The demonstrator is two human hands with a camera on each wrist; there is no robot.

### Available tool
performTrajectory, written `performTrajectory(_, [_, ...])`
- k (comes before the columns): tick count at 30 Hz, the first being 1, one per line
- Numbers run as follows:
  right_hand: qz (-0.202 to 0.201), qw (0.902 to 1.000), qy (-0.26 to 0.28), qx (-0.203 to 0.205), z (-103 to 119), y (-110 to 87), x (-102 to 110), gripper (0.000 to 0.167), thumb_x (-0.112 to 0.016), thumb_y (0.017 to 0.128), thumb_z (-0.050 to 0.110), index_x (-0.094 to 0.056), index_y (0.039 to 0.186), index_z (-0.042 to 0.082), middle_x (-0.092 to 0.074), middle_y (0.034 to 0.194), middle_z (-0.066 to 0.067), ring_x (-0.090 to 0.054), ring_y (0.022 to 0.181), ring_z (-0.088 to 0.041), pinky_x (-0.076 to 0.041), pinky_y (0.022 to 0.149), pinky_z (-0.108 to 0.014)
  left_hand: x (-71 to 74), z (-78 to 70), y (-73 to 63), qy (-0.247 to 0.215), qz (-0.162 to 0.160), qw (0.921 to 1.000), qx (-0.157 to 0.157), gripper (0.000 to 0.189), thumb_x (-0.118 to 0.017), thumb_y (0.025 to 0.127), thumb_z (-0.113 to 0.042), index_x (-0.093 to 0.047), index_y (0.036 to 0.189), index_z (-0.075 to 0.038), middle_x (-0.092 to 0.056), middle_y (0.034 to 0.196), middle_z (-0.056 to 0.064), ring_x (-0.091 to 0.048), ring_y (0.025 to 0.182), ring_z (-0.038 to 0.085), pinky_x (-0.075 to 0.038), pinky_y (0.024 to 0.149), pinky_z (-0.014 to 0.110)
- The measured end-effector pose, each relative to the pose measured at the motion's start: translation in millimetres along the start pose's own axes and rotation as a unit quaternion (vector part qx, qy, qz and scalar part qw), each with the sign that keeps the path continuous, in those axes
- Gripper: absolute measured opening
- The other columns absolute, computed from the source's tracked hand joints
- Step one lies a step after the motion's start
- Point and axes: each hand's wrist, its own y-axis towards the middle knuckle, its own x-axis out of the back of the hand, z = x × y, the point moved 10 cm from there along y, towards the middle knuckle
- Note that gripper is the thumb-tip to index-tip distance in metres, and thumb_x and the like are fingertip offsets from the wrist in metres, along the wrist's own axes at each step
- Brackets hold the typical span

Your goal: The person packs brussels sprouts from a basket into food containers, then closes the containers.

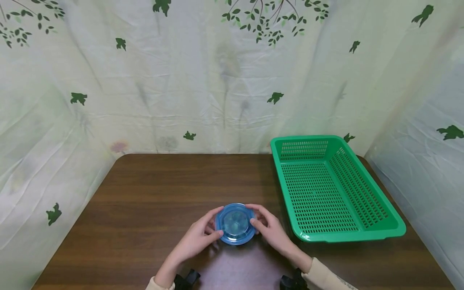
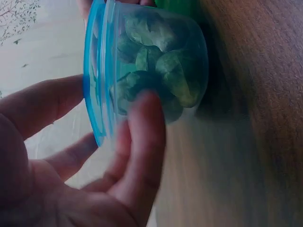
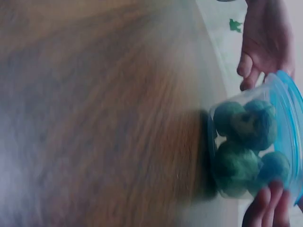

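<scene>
A round clear plastic container (image 2: 201, 61) with a blue lid (image 1: 235, 224) stands upright near the front middle of the table. Through its wall several green, leafy balls show, looking like Brussels sprouts (image 2: 179, 75). On the left side, my left hand (image 1: 200, 236) holds the container, thumb and forefinger at the lid's rim and the other fingers beside the wall. From the right, my right hand (image 1: 270, 229) grips the lid's edge with thumb and forefinger, its other fingertips low against the clear side. The lid sits on the container; whether its rim is fully sealed I cannot tell.
A green perforated plastic basket (image 1: 319, 193) stands at the right of the brown wooden table (image 1: 145, 193). Behind and beside the table hangs a pale curtain (image 1: 203, 80) with printed leaves. Dark straps with cameras (image 1: 186, 280) are on both wrists.
</scene>
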Motion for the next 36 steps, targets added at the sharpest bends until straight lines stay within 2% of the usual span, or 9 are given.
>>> performTrajectory(4, [0.052, 0.9981, 0.033, 0.001, -1, 0.7, -5, 0.039, -0.054, 0.099, 0.013, -0.049, 0.137, 0.007, -0.052, 0.078, -0.008, -0.055, 0.065, -0.020, -0.052, 0.060, -0.032, -8.3, 1.7, 0.3, -0.077, 0.047, 0.9959, -0.004, 0.062, -0.061, 0.093, -0.003, -0.030, 0.147, 0.000, -0.050, 0.082, 0.010, -0.062, 0.066, 0.026, -0.055, 0.063, 0.042])
performTrajectory(9, [0.080, 0.9945, 0.067, 0.010, -1, 1.6, -8, 0.041, -0.052, 0.099, 0.010, -0.045, 0.139, 0.004, -0.056, 0.074, -0.009, -0.056, 0.064, -0.017, -0.052, 0.059, -0.031, -12.1, 4.9, 2.6, -0.124, 0.055, 0.9907, -0.001, 0.063, -0.059, 0.092, 0.003, -0.027, 0.146, 0.004, -0.047, 0.079, 0.010, -0.062, 0.065, 0.020, -0.055, 0.064, 0.042])
performTrajectory(16, [0.089, 0.9899, 0.110, -0.009, -5, 4.8, -8, 0.041, -0.053, 0.098, 0.010, -0.046, 0.137, 0.002, -0.053, 0.071, -0.009, -0.054, 0.062, -0.015, -0.049, 0.058, -0.027, -12.4, 8.7, 6.0, -0.150, 0.050, 0.9875, -0.004, 0.061, -0.057, 0.092, 0.007, -0.026, 0.145, 0.009, -0.043, 0.079, 0.009, -0.061, 0.065, 0.016, -0.056, 0.063, 0.036])
performTrajectory(23, [0.077, 0.9876, 0.133, -0.029, -11, 7.4, -8, 0.040, -0.056, 0.096, 0.008, -0.049, 0.135, 0.000, -0.052, 0.069, -0.008, -0.052, 0.059, -0.013, -0.048, 0.056, -0.025, -13.9, 14.4, 7.5, -0.174, 0.044, 0.9837, 0.000, 0.062, -0.057, 0.091, 0.009, -0.025, 0.144, 0.012, -0.042, 0.078, 0.008, -0.062, 0.064, 0.016, -0.055, 0.064, 0.030])
performTrajectory(31, [0.066, 0.9866, 0.141, -0.046, -13, 7.8, -8, 0.040, -0.057, 0.095, 0.006, -0.051, 0.133, -0.001, -0.048, 0.066, -0.006, -0.051, 0.057, -0.013, -0.047, 0.056, -0.024, -14.5, 15.8, 6.9, -0.169, 0.042, 0.9847, 0.000, 0.061, -0.057, 0.091, 0.009, -0.026, 0.143, 0.011, -0.042, 0.078, 0.007, -0.060, 0.064, 0.015, -0.054, 0.063, 0.029])
performTrajectory(36, [0.042, 0.9884, 0.137, -0.052, -11, 7.2, -6, 0.037, -0.055, 0.094, 0.003, -0.053, 0.131, -0.001, -0.042, 0.064, -0.003, -0.049, 0.056, -0.013, -0.047, 0.055, -0.024, -15.3, 14.8, 7.0, -0.162, 0.052, 0.9854, 0.001, 0.062, -0.057, 0.092, 0.006, -0.025, 0.145, 0.008, -0.042, 0.079, 0.008, -0.059, 0.065, 0.016, -0.054, 0.064, 0.029])
